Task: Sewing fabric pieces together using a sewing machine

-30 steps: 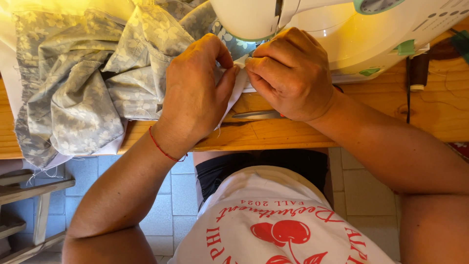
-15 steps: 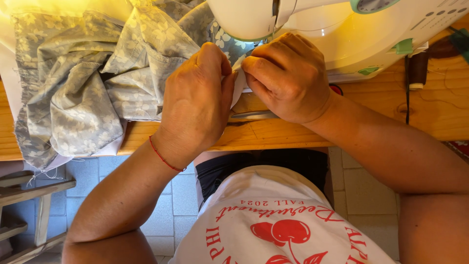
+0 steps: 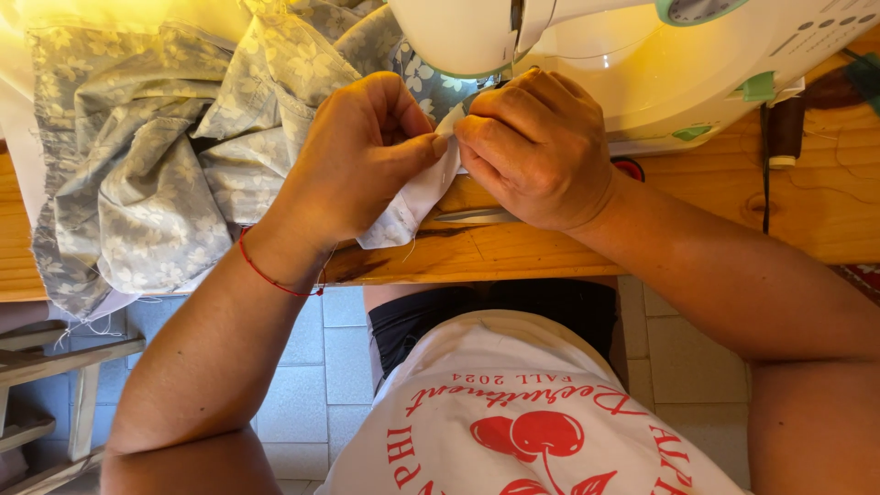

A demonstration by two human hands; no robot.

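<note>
Two hands in view, both on one white fabric strip [image 3: 417, 197]. Left hand [image 3: 357, 156]: fingers closed, thumb and forefinger pinching the strip's upper end. Right hand [image 3: 541, 147]: fingers curled shut, pinching the same end from the other side; fingertips of both hands touching. The strip sits just in front of the sewing machine [image 3: 642, 55], right under its head, lower end hanging over the tabletop [image 3: 825, 211] edge.

One sewing machine, white with green trim, at the top of the view. One floral grey-blue fabric [image 3: 156, 165] bunched left of the left hand, draped over the tabletop edge, running under the machine head. One red string bracelet [image 3: 270, 275] on the left wrist. One metal blade-like piece [image 3: 477, 216] flat on the tabletop under the right hand; can't tell what tool. One dark thread spool [image 3: 784, 133] right of the machine. Wooden chair [image 3: 46, 385] partly visible lower left, on tiled floor.
</note>
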